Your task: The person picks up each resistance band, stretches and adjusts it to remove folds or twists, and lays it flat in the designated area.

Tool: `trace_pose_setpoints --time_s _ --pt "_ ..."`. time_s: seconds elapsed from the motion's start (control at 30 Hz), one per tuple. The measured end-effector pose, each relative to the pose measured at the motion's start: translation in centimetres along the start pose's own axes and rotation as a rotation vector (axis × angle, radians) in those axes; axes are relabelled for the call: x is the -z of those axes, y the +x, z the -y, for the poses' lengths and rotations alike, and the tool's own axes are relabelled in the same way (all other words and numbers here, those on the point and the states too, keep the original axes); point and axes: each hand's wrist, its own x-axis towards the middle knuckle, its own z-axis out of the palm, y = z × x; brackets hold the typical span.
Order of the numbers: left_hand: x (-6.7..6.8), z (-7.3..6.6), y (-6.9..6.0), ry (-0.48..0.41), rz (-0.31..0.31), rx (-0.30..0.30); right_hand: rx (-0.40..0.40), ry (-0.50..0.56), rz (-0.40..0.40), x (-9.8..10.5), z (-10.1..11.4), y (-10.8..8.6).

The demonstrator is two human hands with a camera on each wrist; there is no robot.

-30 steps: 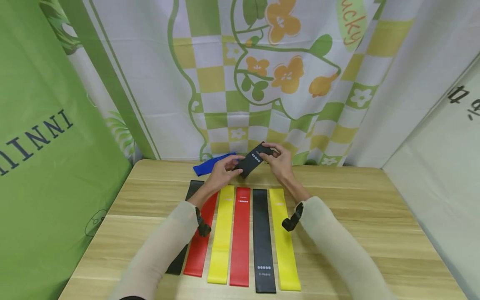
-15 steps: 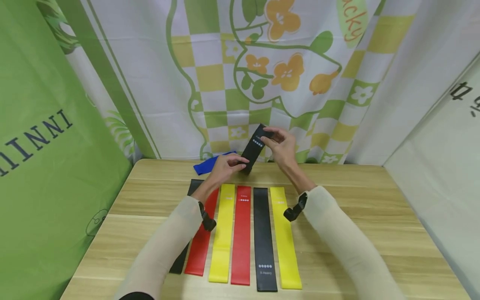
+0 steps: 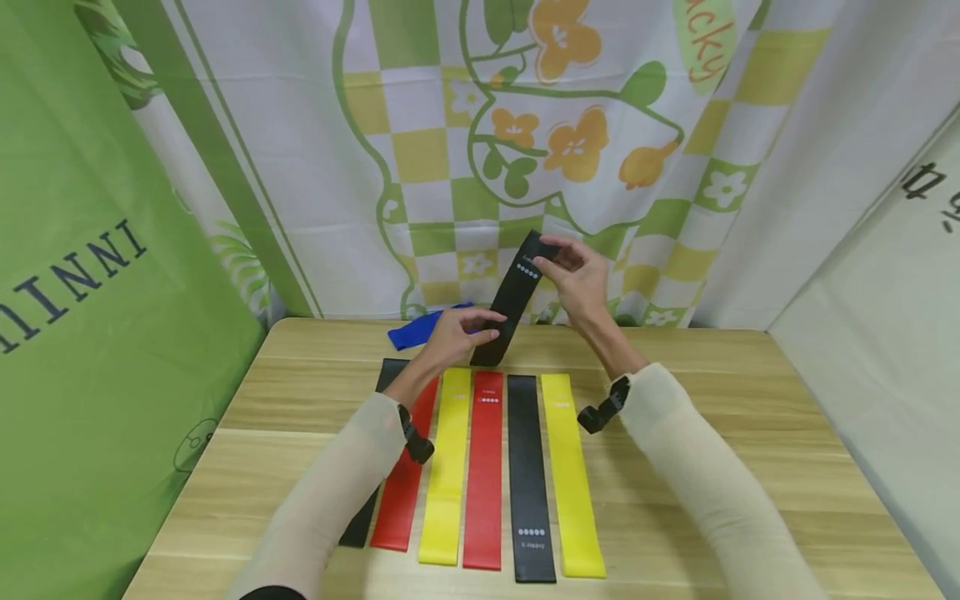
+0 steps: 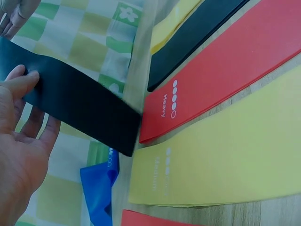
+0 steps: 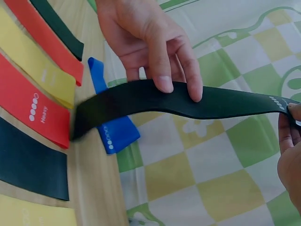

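Note:
A black resistance band [image 3: 515, 292] is held up in a slant above the back of the table, its lower end near the back ends of the row of bands. My right hand [image 3: 587, 283] pinches its upper end, beside the printed white dots. Lower down, my left hand [image 3: 453, 336] holds the band's middle between thumb and fingers, as the left wrist view shows. Behind that hand lies a crumpled blue band [image 3: 415, 333]. The right wrist view shows the black band [image 5: 225, 102] stretched out lengthwise, its free end close to a red band [image 5: 47, 113].
Side by side on the wooden table [image 3: 712, 467] lie several flat bands: black [image 3: 360, 525], red [image 3: 401, 500], yellow [image 3: 444, 475], red [image 3: 483, 475], black [image 3: 531, 467] and yellow [image 3: 576, 492]. A patterned curtain [image 3: 420, 158] hangs along the back edge.
My right hand has risen and moved right, lifting the black band's upper end. The band now looks longer and straighter, and my left hand has shifted slightly right along it.

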Motion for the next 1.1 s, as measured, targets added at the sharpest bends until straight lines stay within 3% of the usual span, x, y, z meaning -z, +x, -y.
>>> trace_pose_setpoints --time_s 0.33,0.57,0.77,1.1 --pt "-0.5 -1.7 -1.3 -0.004 0.089 -0.038 0.006 0.083 0.018 1.3 1.5 0.4" --pt "-1.2 -3.1 -2.8 -0.040 0.141 0.000 -0.012 0.102 0.047 2.1 2.3 0.7" --pt "-2.4 -4.1 -4.1 -0.039 0.202 0.011 -0.059 0.127 0.106 3.4 2.7 0.7" --pt "-5.0 -4.7 -5.8 -0.057 0.254 -0.001 -0.099 0.061 0.130 5.4 2.4 0.4"
